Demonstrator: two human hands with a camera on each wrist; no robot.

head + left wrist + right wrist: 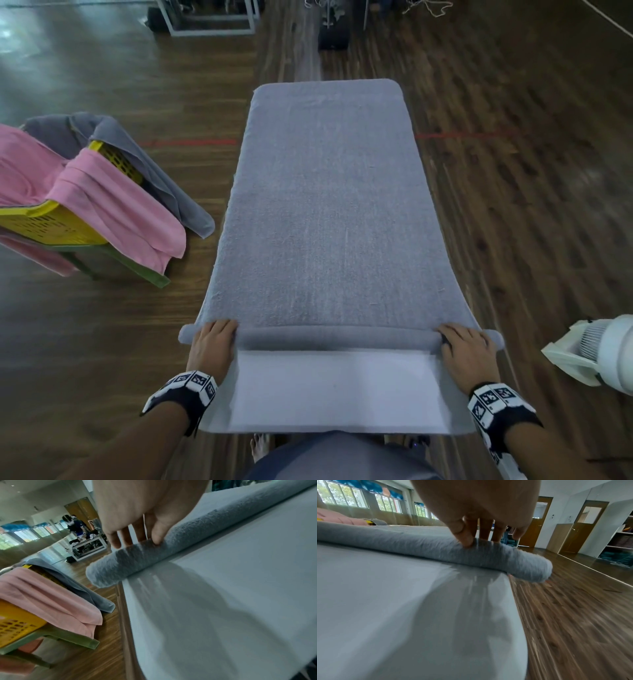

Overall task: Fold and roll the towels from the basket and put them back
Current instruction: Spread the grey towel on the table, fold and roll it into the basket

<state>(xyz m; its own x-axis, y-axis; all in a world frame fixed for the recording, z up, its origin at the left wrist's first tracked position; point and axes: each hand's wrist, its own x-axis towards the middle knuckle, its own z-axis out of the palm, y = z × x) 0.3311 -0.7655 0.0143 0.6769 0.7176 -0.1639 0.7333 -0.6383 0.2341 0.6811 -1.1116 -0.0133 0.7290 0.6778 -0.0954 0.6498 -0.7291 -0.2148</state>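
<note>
Head view: grey towel (325, 205) laid lengthwise down a narrow white surface (335, 390), its near end wound into a thin roll (339, 337) running across the surface, both roll ends sticking out past the side edges. Left hand (213, 346) sits on the roll near its left end, right hand (467, 353) near its right end, palms down, fingers laid over the top of the roll, not wrapped round it. Bare surface shows between roll and body. Yellow basket (44, 226) stands off to the left on a green stool (137, 267), a pink towel (102, 202) and a second grey towel (161, 178) draped over its rim. White fan (599, 353) at the right edge, wooden floor (513, 171) all round. Left wrist view: left hand (145, 513) above the roll (130, 559), fingertips (157, 538) pressing straight down into the cloth, fingers slightly spread; roll end overhangs the surface edge; basket (17, 623) and pink towel (51, 601) at lower left. Right wrist view: right hand (479, 507) same posture, thumb and fingertips (465, 539) dug into the top of the roll (488, 555), roll end hanging past the surface (402, 615) corner over the floor (582, 615).
</note>
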